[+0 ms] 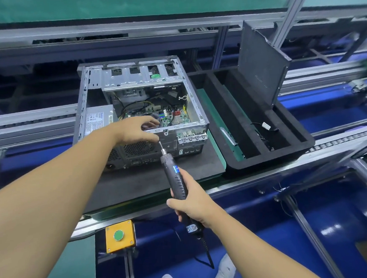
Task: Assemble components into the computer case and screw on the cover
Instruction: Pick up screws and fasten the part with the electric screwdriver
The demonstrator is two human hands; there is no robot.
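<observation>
Gripping screwdriver (177, 181), right hand (194, 204), left hand (135, 131) at computer case (194, 104) rim

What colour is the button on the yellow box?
The button is green; the head view shows it best.

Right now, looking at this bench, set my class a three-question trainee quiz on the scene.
1. True or false: the computer case has its side cover fitted.
2. What does the right hand grip? A) electric screwdriver B) pliers C) spanner
3. Fill in: the green button sits in a ___ box.
Key: 1 false; 2 A; 3 yellow.
</observation>
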